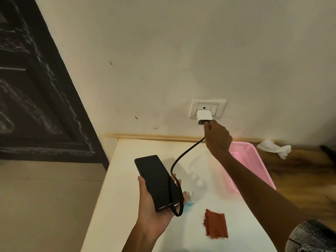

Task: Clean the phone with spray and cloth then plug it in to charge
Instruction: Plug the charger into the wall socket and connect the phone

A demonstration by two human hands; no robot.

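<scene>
My left hand [153, 206] holds a black phone [156, 180] screen up above the white table [131, 179]. A black cable [183, 157] runs from the phone's lower end up to a white charger [204, 116] plugged into the wall socket [208, 107]. My right hand [217, 138] pinches the cable's end at the underside of the charger. A rust-red cloth [215, 226] lies flat on the table to the right of my left hand. A small clear spray bottle with blue liquid [190, 198] stands behind my left fingers, partly hidden.
A pink plastic basket [254, 160] sits on the table's right side under my right forearm. A crumpled white tissue [274, 146] lies on the wooden surface by the wall. A dark door [36, 97] stands at the left.
</scene>
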